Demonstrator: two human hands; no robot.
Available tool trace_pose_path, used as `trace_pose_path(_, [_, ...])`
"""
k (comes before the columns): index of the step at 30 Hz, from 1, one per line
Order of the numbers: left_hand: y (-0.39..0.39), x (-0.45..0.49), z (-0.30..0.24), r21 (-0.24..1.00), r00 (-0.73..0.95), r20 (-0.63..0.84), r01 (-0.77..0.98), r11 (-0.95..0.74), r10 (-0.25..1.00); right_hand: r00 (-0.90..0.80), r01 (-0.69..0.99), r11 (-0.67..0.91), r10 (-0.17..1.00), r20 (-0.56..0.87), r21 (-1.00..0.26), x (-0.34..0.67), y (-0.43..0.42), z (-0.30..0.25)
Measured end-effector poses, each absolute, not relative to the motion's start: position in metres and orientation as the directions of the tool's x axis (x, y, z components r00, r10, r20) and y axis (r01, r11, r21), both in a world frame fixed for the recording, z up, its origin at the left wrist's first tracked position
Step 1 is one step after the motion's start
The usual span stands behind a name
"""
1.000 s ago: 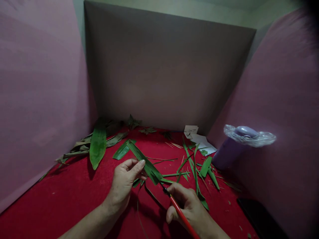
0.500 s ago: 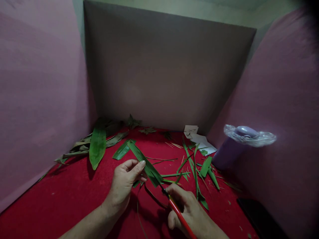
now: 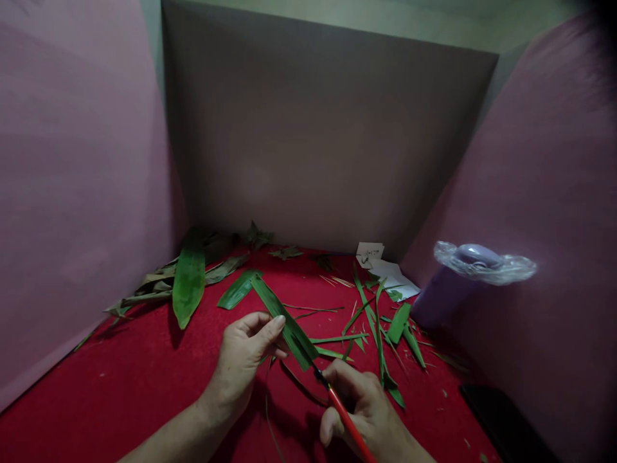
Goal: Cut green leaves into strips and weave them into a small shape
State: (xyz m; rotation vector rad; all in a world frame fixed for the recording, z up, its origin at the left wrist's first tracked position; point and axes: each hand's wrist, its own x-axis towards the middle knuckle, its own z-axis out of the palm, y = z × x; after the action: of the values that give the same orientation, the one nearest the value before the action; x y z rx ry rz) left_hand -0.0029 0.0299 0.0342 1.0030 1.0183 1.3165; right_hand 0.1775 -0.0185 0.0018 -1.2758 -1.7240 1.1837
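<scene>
My left hand (image 3: 253,350) is closed, pinching a long green leaf strip (image 3: 289,321) between thumb and fingers. The strip slants down to the right, its near end split by narrow slits. My right hand (image 3: 364,405) wraps around a red-handled plier-like tool (image 3: 344,418) with a dark head. The tool's tip meets the strip's lower end; whether its jaws are closed is too small to see. Behind the strip's far end lies a broader cut leaf piece (image 3: 237,289). Thin brown stems (image 3: 299,384) lie below the hands.
A whole green leaf (image 3: 189,286) rests on dry leaves at left. Leaf strips (image 3: 378,328) and cut pieces (image 3: 399,323) litter the red cloth (image 3: 144,392). White papers (image 3: 393,276), a purple container (image 3: 446,292) with plastic around its top and a black flat object (image 3: 504,421) are at right.
The leaf strip and both hands have shifted slightly down; the strip and left hand also moved a little right. Both grips stay the same, with the tool's tip still at the strip's end.
</scene>
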Motion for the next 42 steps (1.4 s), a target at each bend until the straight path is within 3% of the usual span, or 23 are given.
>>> trace_pose_path(11, [0.029,-0.004,0.032,0.97,0.039,-0.006,-0.241,0.015,0.999,-0.283,0.392,0.111,0.959,-0.005,-0.913,0.172,-0.025,0.019])
trace_pose_path(19, [0.028,-0.005,0.029,0.972,0.063,-0.017,-0.231,0.031,0.998,-0.364,0.33,0.2,0.929,0.071,-0.923,0.176,-0.019,-0.008])
trace_pose_path(25, [0.028,-0.005,0.03,0.952,0.116,-0.036,-0.297,0.069,0.993,-0.331,0.331,0.199,0.94,0.084,-0.922,0.174,-0.017,-0.009])
trace_pose_path(33, [0.03,-0.005,0.031,0.951,0.119,-0.035,-0.301,0.07,0.992,-0.262,0.344,0.133,0.964,0.041,-0.93,0.172,-0.02,0.001])
trace_pose_path(42, [0.027,-0.004,0.028,0.96,0.116,-0.045,-0.27,0.075,0.992,-0.315,0.414,0.079,0.947,-0.062,-0.907,0.171,-0.023,0.003])
